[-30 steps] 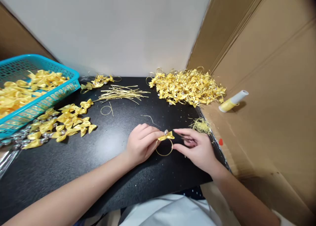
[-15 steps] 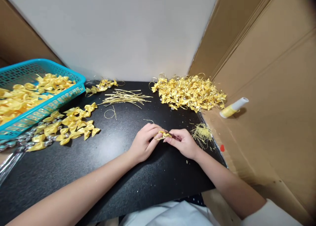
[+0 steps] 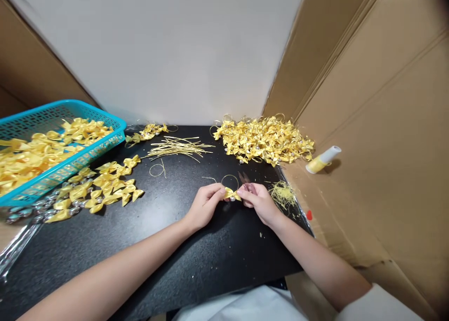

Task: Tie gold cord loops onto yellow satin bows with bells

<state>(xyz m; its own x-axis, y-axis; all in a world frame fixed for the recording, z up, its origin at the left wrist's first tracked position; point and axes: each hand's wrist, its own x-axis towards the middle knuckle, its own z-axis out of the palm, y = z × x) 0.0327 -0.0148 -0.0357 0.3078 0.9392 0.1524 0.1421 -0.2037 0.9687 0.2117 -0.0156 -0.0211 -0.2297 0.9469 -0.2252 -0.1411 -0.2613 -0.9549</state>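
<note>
left hand (image 3: 205, 204) and right hand (image 3: 258, 202) pinch yellow bow (image 3: 232, 194) between them; gold loop (image 3: 229, 178) beyond fingertips risks slipping loose if grip slackens.

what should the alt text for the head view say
The left hand and right hand pinch a small yellow satin bow with a thin gold cord loop above a black tabletop. A heap of looped yellow bows lies behind them; loose yellow bows and a teal plastic basket holding more sit to the left.
</note>
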